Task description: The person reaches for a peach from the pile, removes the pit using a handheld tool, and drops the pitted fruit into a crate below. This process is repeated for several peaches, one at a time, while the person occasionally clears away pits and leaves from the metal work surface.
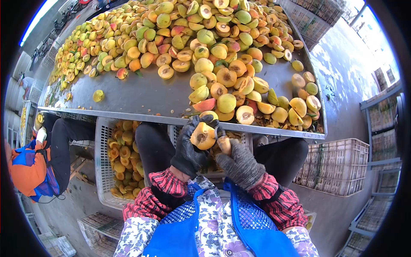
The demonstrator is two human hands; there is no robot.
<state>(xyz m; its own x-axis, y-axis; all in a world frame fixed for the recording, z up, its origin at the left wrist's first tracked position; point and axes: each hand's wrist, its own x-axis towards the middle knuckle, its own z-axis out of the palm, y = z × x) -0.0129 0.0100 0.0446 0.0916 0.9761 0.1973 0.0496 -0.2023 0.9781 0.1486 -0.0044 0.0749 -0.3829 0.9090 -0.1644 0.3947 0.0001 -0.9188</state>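
My left hand [188, 147], in a black glove, is closed around a peach half [202, 137], its yellow cut face turned towards my right hand. My right hand [243, 166], in a grey knit glove, grips the wooden handle of a small pitting tool [224, 144]. The tool's dark metal end is right at the peach half's edge. Just beyond both hands, the front edge of a metal table [145, 92] carries a large heap of halved peaches [227, 77], several with stones showing. Under my hands, a crate with more peach halves is partly hidden.
A white plastic crate [102, 158] full of peach halves stands left of my legs. Another crate [334, 165] is on the right. At far left sits a person in an orange and blue top [32, 169], holding a fruit. Stacked crates [314, 17] stand beyond the table.
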